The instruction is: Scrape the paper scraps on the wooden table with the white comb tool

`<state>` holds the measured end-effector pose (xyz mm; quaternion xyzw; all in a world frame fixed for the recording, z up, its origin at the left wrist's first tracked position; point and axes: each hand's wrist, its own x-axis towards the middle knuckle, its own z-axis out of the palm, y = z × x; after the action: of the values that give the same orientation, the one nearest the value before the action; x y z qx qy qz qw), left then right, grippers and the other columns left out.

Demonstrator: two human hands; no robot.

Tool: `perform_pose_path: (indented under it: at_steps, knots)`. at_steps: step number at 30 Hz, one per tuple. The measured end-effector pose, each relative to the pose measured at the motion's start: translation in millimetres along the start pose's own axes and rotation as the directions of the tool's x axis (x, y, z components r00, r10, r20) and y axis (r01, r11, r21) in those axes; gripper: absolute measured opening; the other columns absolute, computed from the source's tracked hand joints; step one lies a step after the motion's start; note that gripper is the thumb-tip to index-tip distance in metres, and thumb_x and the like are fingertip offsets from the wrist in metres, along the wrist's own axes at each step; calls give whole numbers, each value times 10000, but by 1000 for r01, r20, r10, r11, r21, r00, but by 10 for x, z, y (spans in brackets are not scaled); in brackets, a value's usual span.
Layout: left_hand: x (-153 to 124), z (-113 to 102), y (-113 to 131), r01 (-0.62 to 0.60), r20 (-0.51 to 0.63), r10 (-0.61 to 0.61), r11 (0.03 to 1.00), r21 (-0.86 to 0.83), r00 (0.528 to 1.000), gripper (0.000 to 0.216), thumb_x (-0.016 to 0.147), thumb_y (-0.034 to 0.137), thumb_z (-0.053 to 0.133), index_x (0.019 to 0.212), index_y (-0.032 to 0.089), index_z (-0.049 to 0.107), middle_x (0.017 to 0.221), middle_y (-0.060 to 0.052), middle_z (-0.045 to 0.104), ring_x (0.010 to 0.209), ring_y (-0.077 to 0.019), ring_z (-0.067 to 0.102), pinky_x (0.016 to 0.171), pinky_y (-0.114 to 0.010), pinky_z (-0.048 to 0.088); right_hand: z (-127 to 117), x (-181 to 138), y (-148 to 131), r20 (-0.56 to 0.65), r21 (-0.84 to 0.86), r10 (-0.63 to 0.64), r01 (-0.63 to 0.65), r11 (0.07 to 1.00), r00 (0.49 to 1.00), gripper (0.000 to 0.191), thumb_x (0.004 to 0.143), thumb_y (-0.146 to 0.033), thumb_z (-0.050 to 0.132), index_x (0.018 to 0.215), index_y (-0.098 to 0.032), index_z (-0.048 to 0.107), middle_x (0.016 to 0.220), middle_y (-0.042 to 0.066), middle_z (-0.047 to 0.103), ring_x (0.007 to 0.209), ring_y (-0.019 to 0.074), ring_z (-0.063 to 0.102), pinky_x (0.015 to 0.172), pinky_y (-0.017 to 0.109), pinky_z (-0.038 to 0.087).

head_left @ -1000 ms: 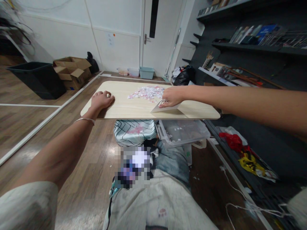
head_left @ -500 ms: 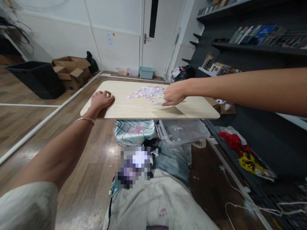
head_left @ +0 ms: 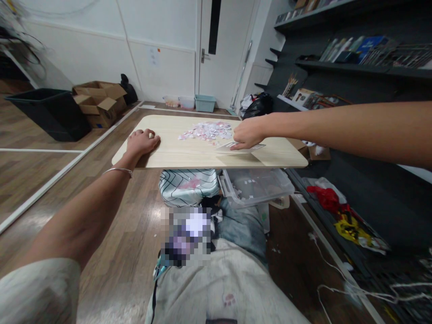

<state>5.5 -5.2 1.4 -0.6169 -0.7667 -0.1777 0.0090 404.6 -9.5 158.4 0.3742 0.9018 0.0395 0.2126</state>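
Note:
A pale wooden tabletop [head_left: 168,153] lies in front of me, with a heap of small white and pink paper-like pieces [head_left: 207,130] spread on its far middle. My right hand [head_left: 249,133] grips a thin white card [head_left: 256,147] by its upper side, fingers closed. The card is tilted just over the board to the near right of the heap and casts a shadow below; light markings or slots show on its face. On the board's left end rests my left hand [head_left: 143,140], palm down, fingers apart and slightly bent, holding nothing.
Below the board's near edge are a patterned fabric-covered bin [head_left: 189,186] and a clear plastic box [head_left: 259,186] with a few small white pieces. Dark shelves [head_left: 354,76] line the right. A black bin [head_left: 50,117] and cardboard boxes [head_left: 101,103] stand at left.
My right hand has shifted slightly right, and the card has turned so more of its face shows. My left hand stays on the board.

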Motion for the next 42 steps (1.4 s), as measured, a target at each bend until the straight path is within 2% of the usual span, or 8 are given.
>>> perform_pose_path:
  at_steps: [7,15,23,28,36,42]
  knots:
    - [-27,-29,18,-7,-5,7,1000,-2,1000,679,937,589,405,1396,173,683,1435,-254,667,1363,-454,583,1143,-550,450,-37,-51,-115,19,17,6,-6,1000,1000,450,935,-602,714,792,-177,762,1044,155,813,1243,347,683,1099,586,450]
    - [-27,-28,22,-5,-11,5,1000,12,1000,674,942,592,389,1398,192,683,1446,-239,665,1373,-447,576,1143,-544,447,-50,-65,-192,18,9,-1,0,1000,1000,503,937,-650,683,832,-165,764,1086,160,814,1274,357,672,1124,571,447]
    - [-25,-29,29,-6,-7,6,1000,5,1000,682,942,582,392,1404,172,682,1459,-260,655,1385,-459,570,1146,-557,443,-34,-56,-237,9,63,19,-20,998,1000,394,912,-536,762,753,-177,736,1008,153,813,1255,361,681,1114,580,450]
    - [-22,-21,30,1,-10,-1,1000,-5,1000,684,928,589,399,1396,181,685,1460,-256,653,1382,-457,567,1153,-557,438,-26,-48,-217,59,16,3,-4,1000,998,399,926,-542,739,770,-175,738,1047,165,810,1262,358,675,1112,581,450]
    - [-5,-17,10,-1,-3,1,1000,-20,1000,674,927,590,412,1399,194,685,1464,-241,654,1388,-459,560,1156,-571,437,-19,-64,-224,55,-16,-2,3,1000,998,435,923,-587,717,740,-193,721,1028,163,813,1271,371,671,1131,601,442]
    - [-22,-28,20,-6,-4,6,1000,-1,1000,686,935,587,393,1413,186,677,1467,-250,651,1385,-454,567,1152,-561,441,-3,-44,-192,29,32,23,-24,999,999,501,893,-673,709,750,-193,724,1031,154,818,1273,363,677,1125,590,456]
